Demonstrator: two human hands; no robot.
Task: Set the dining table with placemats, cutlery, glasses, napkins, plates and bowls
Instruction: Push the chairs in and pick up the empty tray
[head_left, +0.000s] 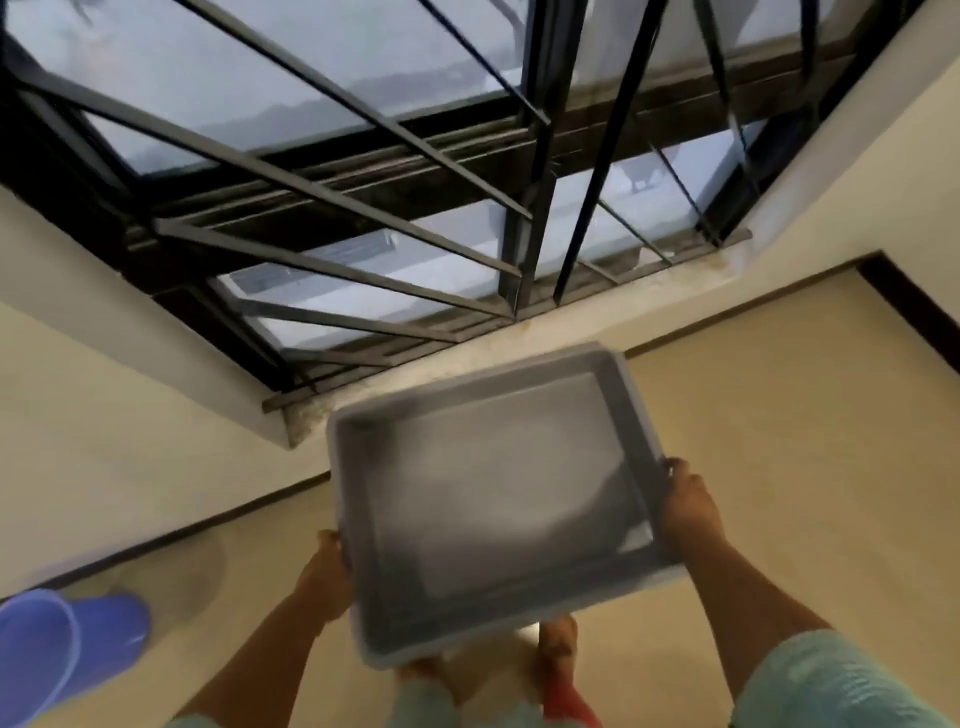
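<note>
A grey rectangular plastic tub (363, 519) hangs in the air in front of me, tilted, with a pale flat sheet lying on its bottom. My left hand (327, 571) grips the tub's left rim. My right hand (688, 499) grips its right rim. The picture is blurred by motion. No table, cutlery, glasses, plates or bowls are in view.
A barred window (363, 171) with a dark metal frame fills the wall ahead, above a cream sill. Beige floor tiles lie below. A blue plastic slipper (104, 634) lies at the lower left beside a blue basin (31, 654). My feet (558, 639) show under the tub.
</note>
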